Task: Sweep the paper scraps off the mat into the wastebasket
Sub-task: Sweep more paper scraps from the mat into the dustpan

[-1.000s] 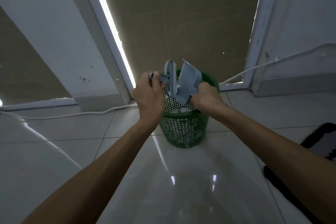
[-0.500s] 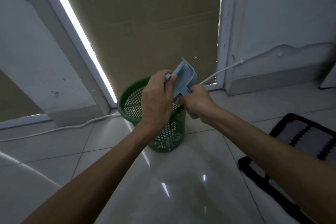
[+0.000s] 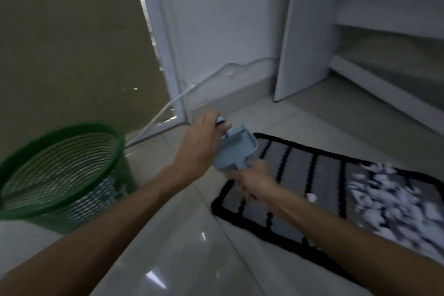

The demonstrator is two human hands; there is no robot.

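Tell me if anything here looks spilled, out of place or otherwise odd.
Yes: white paper scraps lie strewn in a heap over the right end of the striped mat, with one stray scrap apart from the pile. The green wastebasket appears tilted, though that may be lens distortion.

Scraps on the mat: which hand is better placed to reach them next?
Right hand, probably: it holds the dustpan over the mat, nearer the scraps; the left hand is farther.

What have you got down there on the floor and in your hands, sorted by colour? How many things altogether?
Green: 1, the wastebasket
Blue: 1, the dustpan
Black and grey: 1, the mat
White: 1 heap of paper scraps, too blurred to count singly
Total: 4
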